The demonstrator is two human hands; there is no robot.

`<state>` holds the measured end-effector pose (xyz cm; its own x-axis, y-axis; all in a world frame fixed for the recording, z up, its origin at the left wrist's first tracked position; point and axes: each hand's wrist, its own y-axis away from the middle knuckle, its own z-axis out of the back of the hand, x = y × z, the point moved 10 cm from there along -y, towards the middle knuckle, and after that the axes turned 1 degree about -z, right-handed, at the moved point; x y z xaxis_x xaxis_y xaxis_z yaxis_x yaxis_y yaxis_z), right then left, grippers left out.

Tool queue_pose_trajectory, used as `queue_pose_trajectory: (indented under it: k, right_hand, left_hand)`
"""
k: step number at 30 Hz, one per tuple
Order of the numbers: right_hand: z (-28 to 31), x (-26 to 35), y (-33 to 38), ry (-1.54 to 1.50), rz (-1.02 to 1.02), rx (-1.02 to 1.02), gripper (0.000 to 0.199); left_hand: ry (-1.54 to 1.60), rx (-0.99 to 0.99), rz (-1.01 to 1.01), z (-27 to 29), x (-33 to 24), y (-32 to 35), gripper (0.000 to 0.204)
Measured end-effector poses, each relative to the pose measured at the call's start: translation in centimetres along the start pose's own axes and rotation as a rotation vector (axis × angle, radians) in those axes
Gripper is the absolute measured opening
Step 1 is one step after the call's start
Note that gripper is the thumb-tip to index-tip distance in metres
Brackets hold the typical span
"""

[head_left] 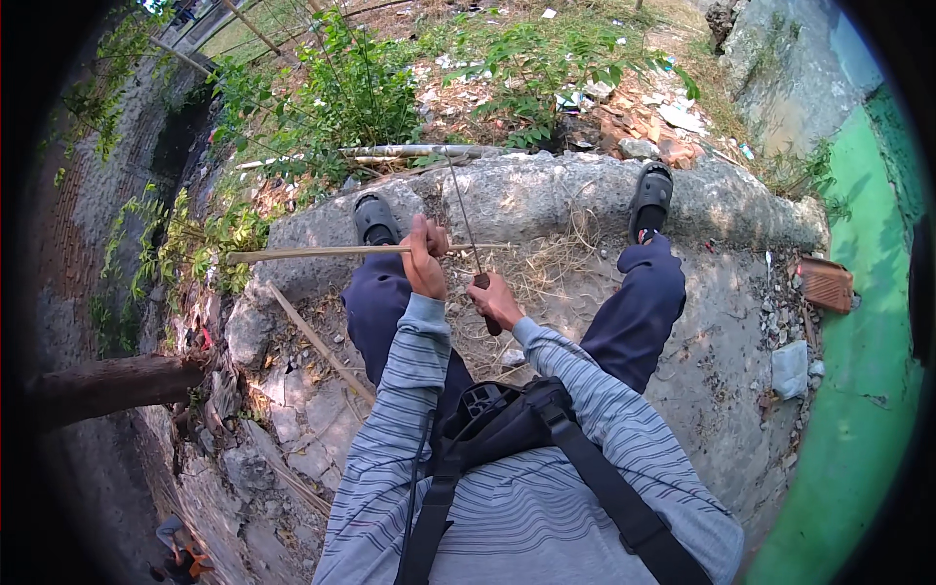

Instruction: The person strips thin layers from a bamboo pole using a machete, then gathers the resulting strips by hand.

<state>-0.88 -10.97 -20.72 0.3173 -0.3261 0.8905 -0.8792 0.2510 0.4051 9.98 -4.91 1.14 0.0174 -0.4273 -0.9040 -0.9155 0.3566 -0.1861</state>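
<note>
My left hand (425,257) is closed round a long pale bamboo stick (317,253), which lies level across the view; its thicker end points left and its thin end reaches past my right hand. In my closed right hand (498,300) is a knife (458,200) by its dark brown handle. Its long narrow blade points away from me, tilted a little left, and crosses the thin part of the stick. Whether the edge touches the stick I cannot tell. Thin straw-coloured shavings (561,255) lie on the ground between my feet.
A low concrete ledge (526,190) runs under my shoes, with green plants (361,97) and litter beyond. Another pale strip (322,341) lies left of my leg. A log (117,390) juts in at left. A broken brown tile (825,284) rests by the green wall (853,244). Another person (180,556) is at lower left.
</note>
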Motion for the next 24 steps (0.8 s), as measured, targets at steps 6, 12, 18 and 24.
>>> queue_pose_trajectory:
  k: [6,12,18,24]
  right_hand:
    - [-1.6,1.7,0.9,-0.220,0.022,0.154,0.016]
    - [-1.2,0.1,0.1,-0.127,-0.046,0.060,0.015]
    - [-1.9,2.0,0.8,-0.115,0.095,0.138,0.012]
    - [0.4,0.2,-0.1,0.000,0.043,0.012,0.014]
  left_hand:
    - [0.028,-0.001,0.032,-0.4,-0.1,0.3,0.055]
    - [0.001,-0.033,0.001,0.3,0.0,0.1,0.054]
    - [0.044,-0.050,-0.016,1.0,-0.4,0.2,0.053]
    - [0.043,-0.091,0.016,0.9,0.1,0.3,0.052]
